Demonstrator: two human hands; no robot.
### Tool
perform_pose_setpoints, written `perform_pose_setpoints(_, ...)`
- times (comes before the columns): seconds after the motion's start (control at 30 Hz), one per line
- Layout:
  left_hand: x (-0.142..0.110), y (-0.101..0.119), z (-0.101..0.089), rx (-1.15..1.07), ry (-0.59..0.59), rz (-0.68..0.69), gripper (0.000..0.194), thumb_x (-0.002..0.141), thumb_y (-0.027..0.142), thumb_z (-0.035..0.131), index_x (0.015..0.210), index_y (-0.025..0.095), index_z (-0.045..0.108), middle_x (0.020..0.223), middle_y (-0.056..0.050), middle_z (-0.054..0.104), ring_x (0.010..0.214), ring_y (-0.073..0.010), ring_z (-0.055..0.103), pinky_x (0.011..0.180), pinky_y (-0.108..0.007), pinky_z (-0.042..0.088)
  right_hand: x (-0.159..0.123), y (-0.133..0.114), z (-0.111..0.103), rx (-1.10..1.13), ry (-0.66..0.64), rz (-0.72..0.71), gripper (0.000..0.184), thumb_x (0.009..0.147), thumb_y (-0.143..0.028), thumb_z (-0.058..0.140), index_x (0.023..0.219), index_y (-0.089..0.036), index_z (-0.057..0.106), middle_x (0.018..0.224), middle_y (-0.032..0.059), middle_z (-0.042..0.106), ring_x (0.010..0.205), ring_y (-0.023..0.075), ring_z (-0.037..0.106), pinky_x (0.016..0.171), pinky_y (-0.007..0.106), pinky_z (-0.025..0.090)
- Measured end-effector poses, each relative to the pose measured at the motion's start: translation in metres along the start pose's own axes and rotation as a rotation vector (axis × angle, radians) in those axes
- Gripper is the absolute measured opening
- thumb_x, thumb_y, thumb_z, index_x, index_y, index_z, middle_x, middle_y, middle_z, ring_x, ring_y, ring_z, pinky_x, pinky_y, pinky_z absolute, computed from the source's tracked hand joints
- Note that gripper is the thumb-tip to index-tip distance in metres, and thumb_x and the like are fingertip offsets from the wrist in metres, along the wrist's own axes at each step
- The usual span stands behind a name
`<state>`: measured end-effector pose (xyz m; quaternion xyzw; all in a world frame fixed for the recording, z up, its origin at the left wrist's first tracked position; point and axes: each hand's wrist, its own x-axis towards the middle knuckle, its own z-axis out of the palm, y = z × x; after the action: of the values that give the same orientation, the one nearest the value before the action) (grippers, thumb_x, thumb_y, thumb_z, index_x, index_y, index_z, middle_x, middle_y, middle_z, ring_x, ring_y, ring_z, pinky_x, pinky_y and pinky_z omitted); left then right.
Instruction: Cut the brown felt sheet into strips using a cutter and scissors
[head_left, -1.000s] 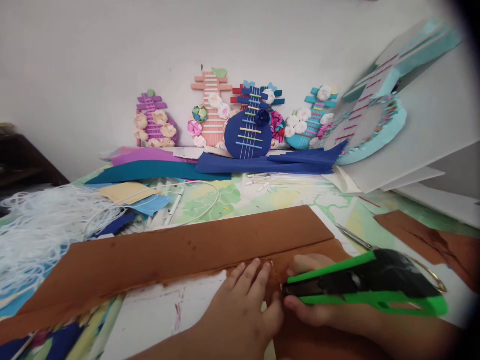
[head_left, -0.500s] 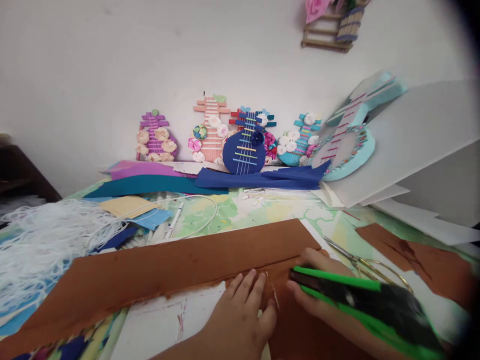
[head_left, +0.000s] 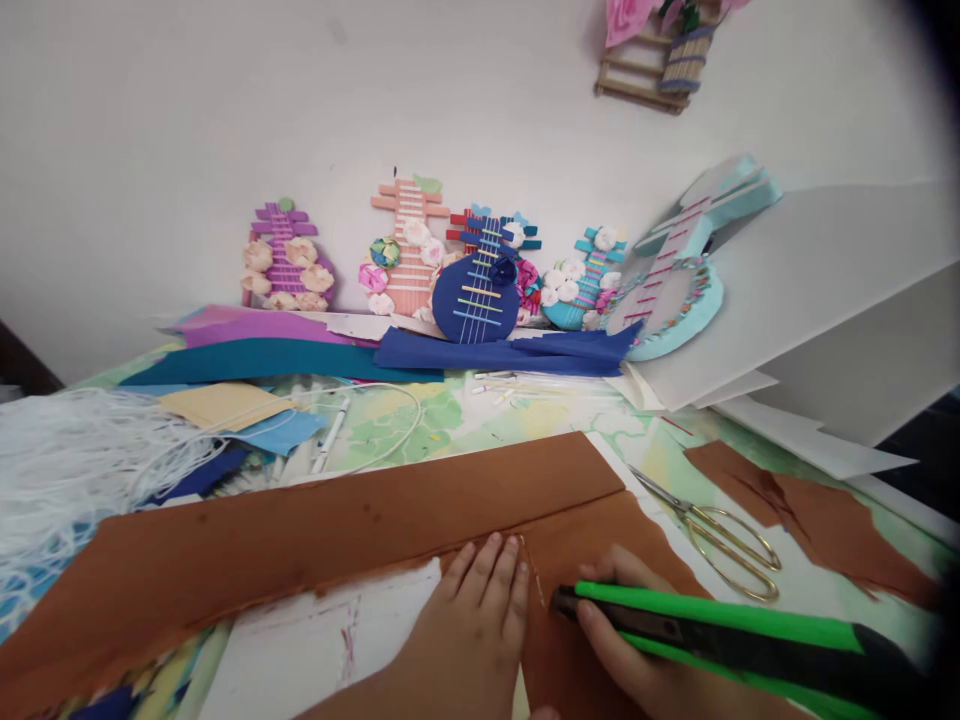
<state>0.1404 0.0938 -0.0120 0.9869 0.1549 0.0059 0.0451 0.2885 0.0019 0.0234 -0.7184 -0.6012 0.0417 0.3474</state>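
Note:
My left hand lies flat with its fingers stretched forward, across a white sheet and the edge of the brown sheet. In my right hand is a green and black utility knife, its dark tip low over the brown sheet. Whether the blade touches the sheet cannot be told. A short pale line, like a cut, runs between my left fingertips and the knife tip. Beyond both hands stretches a long brown strip. Gold-handled scissors rest right of my right hand.
Scraps of brown material lie at the right. White cord is heaped at the left. Decorated lute-shaped crafts stand against the wall behind folded blue material. Large grey-white boards lean at the right.
My right hand and the knife have moved nearer and lower, the tip sliding back along the brown sheet. My left hand stays pressed down. The view has shifted slightly right.

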Motion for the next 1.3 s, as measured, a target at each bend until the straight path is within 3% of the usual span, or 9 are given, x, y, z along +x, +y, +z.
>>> perform_pose_setpoints(0.33, 0.000, 0.006, -0.013, -0.054, -0.100, -0.040, 0.074, 0.079, 0.058, 0.029, 0.127, 0.001, 0.027, 0.131, -0.023, 0.013, 0.120, -0.0356, 0.010, 0.094, -0.051, 0.018, 0.004, 0.007, 0.005, -0.035, -0.098, 0.004, 0.009, 0.067, -0.019, 0.045, 0.060, -0.021, 0.039, 0.056, -0.0015, 0.055, 0.051, 0.0118, 0.053, 0.048, 0.021, 0.043)
perform_pose_setpoints(0.47, 0.002, 0.005, -0.013, -0.067, -0.108, -0.036, 0.074, 0.080, 0.058, 0.028, 0.126, 0.000, 0.028, 0.130, -0.023, 0.014, 0.119, -0.0365, 0.011, 0.094, -0.051, 0.018, 0.003, 0.011, 0.011, -0.070, -0.077, -0.106, 0.007, 0.066, -0.020, 0.042, 0.061, -0.021, 0.038, 0.051, -0.0020, 0.053, 0.045, 0.0114, 0.050, 0.042, 0.020, 0.041)
perform_pose_setpoints(0.73, 0.002, 0.003, -0.004, -0.046, -0.063, -0.024, 0.073, 0.080, 0.057, 0.028, 0.127, 0.000, 0.027, 0.130, -0.024, 0.013, 0.119, -0.0370, 0.011, 0.094, -0.052, 0.019, 0.001, 0.016, 0.017, -0.105, -0.192, -0.161, 0.008, 0.067, -0.018, 0.042, 0.061, -0.021, 0.039, 0.050, -0.0016, 0.052, 0.042, 0.0101, 0.047, 0.040, 0.019, 0.036)
perform_pose_setpoints(0.8, 0.002, 0.003, -0.003, -0.028, -0.053, -0.022, 0.073, 0.080, 0.057, 0.028, 0.127, 0.001, 0.028, 0.131, -0.023, 0.014, 0.119, -0.0367, 0.012, 0.093, -0.052, 0.019, 0.000, 0.020, 0.019, -0.108, -0.157, -0.206, 0.009, 0.066, -0.019, 0.044, 0.059, -0.020, 0.038, 0.048, -0.0023, 0.051, 0.041, 0.0094, 0.046, 0.039, 0.019, 0.035)
perform_pose_setpoints(0.97, 0.002, 0.003, -0.005, -0.025, -0.076, -0.018, 0.073, 0.080, 0.058, 0.026, 0.127, 0.002, 0.028, 0.130, -0.023, 0.016, 0.119, -0.0364, 0.014, 0.093, -0.050, 0.021, -0.004, 0.020, 0.020, -0.065, 0.091, -0.173, 0.005, 0.067, -0.022, 0.043, 0.063, -0.020, 0.041, 0.049, -0.0019, 0.051, 0.043, 0.0107, 0.048, 0.042, 0.021, 0.038)
perform_pose_setpoints(1.1, 0.002, 0.004, -0.008, -0.069, -0.101, -0.027, 0.074, 0.080, 0.058, 0.027, 0.128, 0.001, 0.026, 0.131, -0.023, 0.012, 0.119, -0.0363, 0.010, 0.094, -0.052, 0.018, -0.005, 0.017, 0.018, -0.092, 0.052, -0.090, 0.007, 0.067, -0.024, 0.045, 0.062, -0.021, 0.041, 0.051, -0.0013, 0.053, 0.045, 0.0123, 0.050, 0.044, 0.022, 0.039)
perform_pose_setpoints(1.3, 0.003, 0.006, -0.014, -0.138, -0.146, -0.053, 0.074, 0.080, 0.057, 0.026, 0.128, 0.001, 0.022, 0.131, -0.023, 0.006, 0.120, -0.0353, 0.002, 0.095, -0.053, 0.013, -0.007, 0.019, 0.015, -0.074, 0.032, -0.125, 0.004, 0.068, -0.024, 0.046, 0.067, -0.022, 0.043, 0.054, -0.0008, 0.057, 0.046, 0.0135, 0.053, 0.043, 0.023, 0.041)
